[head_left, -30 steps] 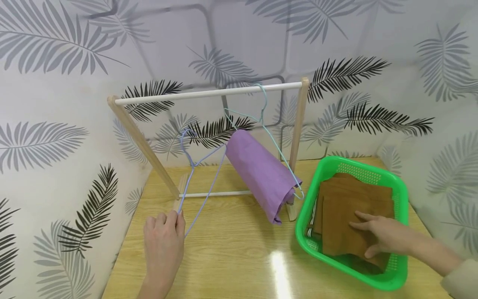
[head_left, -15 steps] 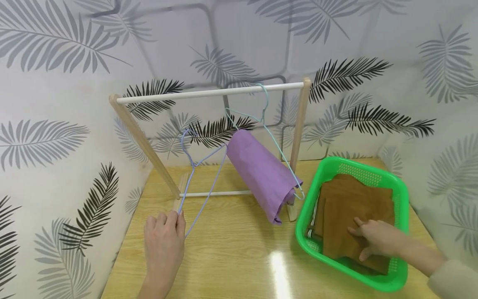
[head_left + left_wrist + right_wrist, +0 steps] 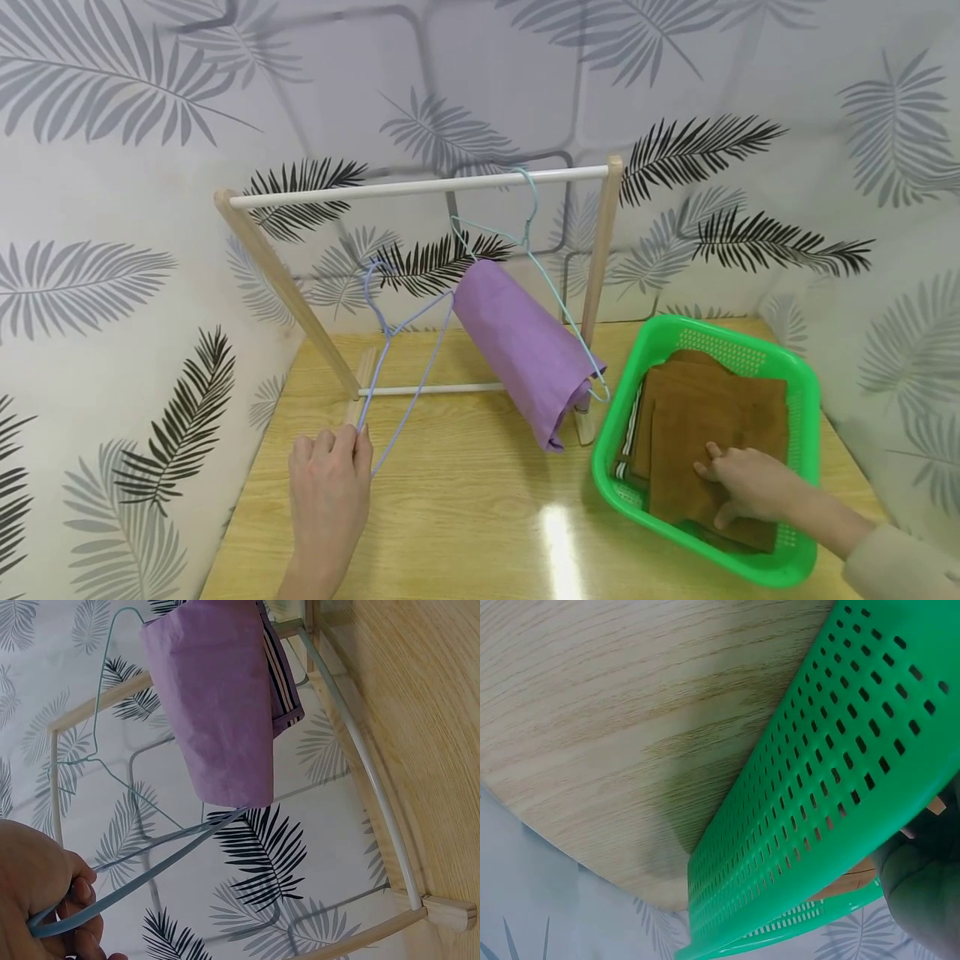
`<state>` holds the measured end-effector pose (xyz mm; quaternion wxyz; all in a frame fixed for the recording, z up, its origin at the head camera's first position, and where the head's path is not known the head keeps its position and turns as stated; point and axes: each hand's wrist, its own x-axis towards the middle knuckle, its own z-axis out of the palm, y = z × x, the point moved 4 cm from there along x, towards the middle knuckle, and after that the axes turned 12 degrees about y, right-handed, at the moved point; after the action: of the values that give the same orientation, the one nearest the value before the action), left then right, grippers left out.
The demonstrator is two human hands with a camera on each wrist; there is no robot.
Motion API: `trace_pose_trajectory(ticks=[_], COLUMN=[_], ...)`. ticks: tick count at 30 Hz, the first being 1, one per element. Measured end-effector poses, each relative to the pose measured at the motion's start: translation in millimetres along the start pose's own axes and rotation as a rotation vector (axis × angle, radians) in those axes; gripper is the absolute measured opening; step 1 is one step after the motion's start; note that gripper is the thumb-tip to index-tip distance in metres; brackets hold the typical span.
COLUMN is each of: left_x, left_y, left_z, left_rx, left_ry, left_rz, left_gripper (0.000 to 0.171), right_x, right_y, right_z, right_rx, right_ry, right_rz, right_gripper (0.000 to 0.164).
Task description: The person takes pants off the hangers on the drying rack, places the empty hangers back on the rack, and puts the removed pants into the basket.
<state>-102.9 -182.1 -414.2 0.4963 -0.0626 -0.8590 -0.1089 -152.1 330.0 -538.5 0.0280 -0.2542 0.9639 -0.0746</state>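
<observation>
Backdrop: leaf-print walls (image 3: 112, 250) enclose a wooden table (image 3: 480, 500) on the left, far and right sides.
Rack: a small wooden rack (image 3: 420, 185) stands at the far middle of the table, its white top bar running left to right.
Purple cloth: it (image 3: 525, 350) hangs on a pale green hanger (image 3: 529, 218) hooked near the right end of that bar.
Left hand: it (image 3: 328, 483) rests on the near left of the table and pinches one corner of a blue hanger (image 3: 397, 333), thumb and fingers curled round the wire.
Blue hanger: it rises from the hand toward the rack, its hook up and free of the bar.
Basket: a green basket (image 3: 780, 567) sits at the right.
Brown cloth: folded brown cloth (image 3: 712, 408) lies inside the basket.
Right hand: it (image 3: 746, 483) lies on the near part of the brown cloth with fingers bent, apparently gripping its near edge, though the fingertips are hidden.
</observation>
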Motion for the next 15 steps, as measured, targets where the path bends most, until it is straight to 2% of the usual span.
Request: trace_pose_trajectory(ticks=[8,13,15], left_x=[-0.4,0.2,0.5], left_y=[1.6,1.9,1.9], left_z=[0.6,1.1,1.2], left_rx=[0.005,-0.008,-0.008], left_ry=[0.007,0.015,0.016], left_rz=[0.006,-0.004,-0.002], left_gripper=[0.036,0.037,0.037], right_x=[-2.0,-3.9,-5.1], right_y=[0.0,1.4,2.1], right_z=[3.3,2.3,2.1], right_rx=[-0.02,0.009,0.021], right_ry=[0.027,0.04,0.037], right_rz=[0.009,0.022,0.025], right_gripper=[0.075,0.071,0.074])
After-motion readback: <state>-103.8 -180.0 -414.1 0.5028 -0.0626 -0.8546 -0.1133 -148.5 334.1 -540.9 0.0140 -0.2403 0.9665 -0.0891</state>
